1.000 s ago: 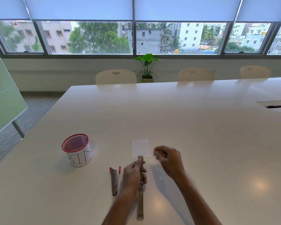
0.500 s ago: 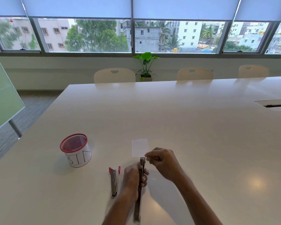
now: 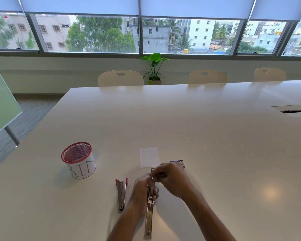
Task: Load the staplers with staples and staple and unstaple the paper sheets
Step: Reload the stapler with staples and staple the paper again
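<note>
A long silver stapler (image 3: 149, 216) lies opened out flat on the white table (image 3: 198, 136), pointing away from me. My left hand (image 3: 142, 190) grips its middle. My right hand (image 3: 172, 178) pinches something small, likely staples, over the stapler's far end; the item itself is too small to make out. A second stapler (image 3: 121, 193) with red ends lies to the left. A small white paper sheet (image 3: 149, 157) lies just beyond the hands. A purple staple box (image 3: 177, 161) peeks out behind my right hand.
A red mesh cup (image 3: 78, 160) labelled BIN stands on the left of the table. Chairs (image 3: 120, 78) and a potted plant (image 3: 154, 68) line the far side under the windows. A cable slot (image 3: 295, 111) sits at the right edge.
My right hand has moved left and nearer, from beside the paper onto the far end of the long stapler. The purple box behind it has come into view.
</note>
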`<state>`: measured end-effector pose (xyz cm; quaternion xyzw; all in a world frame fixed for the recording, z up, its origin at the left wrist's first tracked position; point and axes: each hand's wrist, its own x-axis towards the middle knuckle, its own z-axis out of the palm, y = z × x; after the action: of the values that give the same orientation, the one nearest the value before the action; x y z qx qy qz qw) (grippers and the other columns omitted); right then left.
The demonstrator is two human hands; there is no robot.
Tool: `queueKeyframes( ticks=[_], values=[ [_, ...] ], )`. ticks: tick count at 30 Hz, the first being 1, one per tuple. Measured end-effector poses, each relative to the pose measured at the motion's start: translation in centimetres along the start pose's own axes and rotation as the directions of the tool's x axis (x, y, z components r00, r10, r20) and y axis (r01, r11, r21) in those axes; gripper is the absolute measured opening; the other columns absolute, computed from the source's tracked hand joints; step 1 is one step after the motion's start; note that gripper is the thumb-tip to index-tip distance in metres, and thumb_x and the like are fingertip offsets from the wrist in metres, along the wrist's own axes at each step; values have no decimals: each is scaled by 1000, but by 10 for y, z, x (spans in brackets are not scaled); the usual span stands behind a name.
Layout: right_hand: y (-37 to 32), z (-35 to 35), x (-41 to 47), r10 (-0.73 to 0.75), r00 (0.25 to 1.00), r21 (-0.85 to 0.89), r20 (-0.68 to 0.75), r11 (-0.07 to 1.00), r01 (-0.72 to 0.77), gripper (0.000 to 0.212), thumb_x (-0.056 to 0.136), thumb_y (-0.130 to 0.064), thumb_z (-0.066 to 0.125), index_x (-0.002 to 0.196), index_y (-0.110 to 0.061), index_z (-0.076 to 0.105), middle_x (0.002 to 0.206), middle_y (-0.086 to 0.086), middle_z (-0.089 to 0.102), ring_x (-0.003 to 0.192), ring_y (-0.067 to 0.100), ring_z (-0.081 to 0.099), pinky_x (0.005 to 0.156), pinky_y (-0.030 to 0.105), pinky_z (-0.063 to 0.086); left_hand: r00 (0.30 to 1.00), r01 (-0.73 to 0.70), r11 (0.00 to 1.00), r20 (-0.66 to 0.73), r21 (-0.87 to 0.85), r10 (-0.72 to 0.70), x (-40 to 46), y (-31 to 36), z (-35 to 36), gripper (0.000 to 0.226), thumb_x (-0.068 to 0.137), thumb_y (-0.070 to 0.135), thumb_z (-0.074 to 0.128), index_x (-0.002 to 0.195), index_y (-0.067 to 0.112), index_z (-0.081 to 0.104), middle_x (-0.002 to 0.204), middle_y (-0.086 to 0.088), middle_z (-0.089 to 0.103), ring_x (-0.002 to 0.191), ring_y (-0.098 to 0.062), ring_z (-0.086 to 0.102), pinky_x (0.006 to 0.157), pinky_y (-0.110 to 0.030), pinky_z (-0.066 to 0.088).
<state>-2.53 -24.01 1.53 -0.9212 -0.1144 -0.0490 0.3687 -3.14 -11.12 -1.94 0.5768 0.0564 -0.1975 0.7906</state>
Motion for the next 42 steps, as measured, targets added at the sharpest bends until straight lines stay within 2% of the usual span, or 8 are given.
queueKeyframes(
  ticks=[5,9,14,19,24,29,37,42],
  values=[
    [0,5,-4,-30,1000,-62,6,998,31,19,79,-8,71,85,-25,77,85,-8,73,71,0,59,66,4,39,999,-43,998,26,50,41,1,-2,-1,29,60,14,52,86,4,59,58,-7,45,48,-16,44,44,-24,32],
    [3,8,-6,-48,999,-72,2,996,48,26,77,-1,69,86,-23,78,85,-6,71,71,5,62,67,12,47,997,-65,997,47,35,64,2,-5,-2,31,57,9,48,85,2,61,61,-8,46,50,-16,44,44,-25,32],
    [5,11,-8,-90,996,-95,5,991,90,31,73,3,65,86,-22,76,86,-4,69,72,10,63,67,22,51,994,-82,997,77,13,81,2,-8,-2,49,48,1,44,93,-14,57,59,-9,49,48,-16,44,43,-24,32],
    [7,13,-10,-140,990,-135,24,981,142,27,73,-2,63,85,-23,75,86,-4,68,70,11,63,60,14,46,990,-108,994,91,6,107,-1,-7,-3,46,47,-3,43,87,-6,63,58,-10,50,49,-16,43,43,-26,34],
    [9,12,-6,-53,999,-70,9,996,54,26,75,-1,69,86,-23,77,86,-5,68,73,12,65,68,24,52,988,-121,992,96,35,117,-2,-8,-5,41,53,-4,44,88,-3,66,63,-10,47,55,-17,42,47,-26,35],
    [6,6,4,106,994,7,32,994,-107,26,70,-8,72,85,-28,73,74,-15,67,66,-2,62,61,10,44,987,-137,988,94,75,130,-2,-9,-6,44,58,-3,45,94,5,70,64,-6,48,57,-16,45,50,-26,38],
    [9,-7,19,266,959,123,95,953,-277,36,61,-14,81,93,-26,71,74,-4,68,64,9,59,70,39,54,988,-109,991,116,77,99,-1,-9,-8,40,60,3,50,95,5,68,64,-9,49,54,-18,46,47,-27,37],
    [13,-10,24,300,953,172,33,938,-302,31,66,-20,81,95,-21,70,75,3,70,66,12,61,76,45,56,992,-90,991,98,102,80,-1,-10,-10,29,71,4,49,92,6,69,63,-10,57,51,-18,50,45,-26,40]
  ],
)
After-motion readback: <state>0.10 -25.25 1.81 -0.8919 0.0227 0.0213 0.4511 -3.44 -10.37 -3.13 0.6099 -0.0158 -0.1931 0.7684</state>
